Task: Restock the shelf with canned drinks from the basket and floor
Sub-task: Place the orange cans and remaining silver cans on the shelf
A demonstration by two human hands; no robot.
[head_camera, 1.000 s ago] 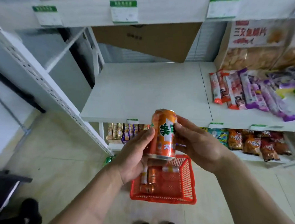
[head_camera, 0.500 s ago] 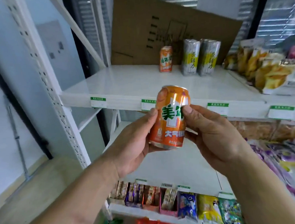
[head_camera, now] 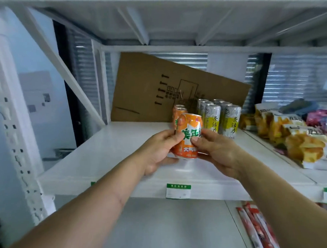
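Nearest the camera, two bare forearms reach forward over a lower white shelf board [head_camera: 163, 227], where a few long red-and-white snack sticks [head_camera: 257, 226] lie down to the right of the held can. Both hands meet on one short orange aluminium drink can with green lettering [head_camera: 187, 137]: the left hand [head_camera: 156, 152] curls round its left side with the thumb across the label and the fingers tucked under the base, and the right hand [head_camera: 216, 149] pinches its right side with the thumb on the front. The can stands upright, its base at or just above the front part of the white metal shelf [head_camera: 104, 154]; whether it touches the surface cannot be told. On the shelf's front lip, below the can, hangs a green-and-white price tag [head_camera: 178, 190]. Just behind the held can stand two more orange cans [head_camera: 178, 113] in a line running back. Right of and behind the held can is a cluster of tall silver-and-yellow drink cans [head_camera: 230, 121], upright and close together. Further right of the can lie yellow and white snack bags [head_camera: 306, 147] in a loose pile. Behind the cans, a flat brown cardboard sheet [head_camera: 148, 90] leans tilted against the back of the shelf unit. To the far left of the can rises a white perforated upright post [head_camera: 13, 139].
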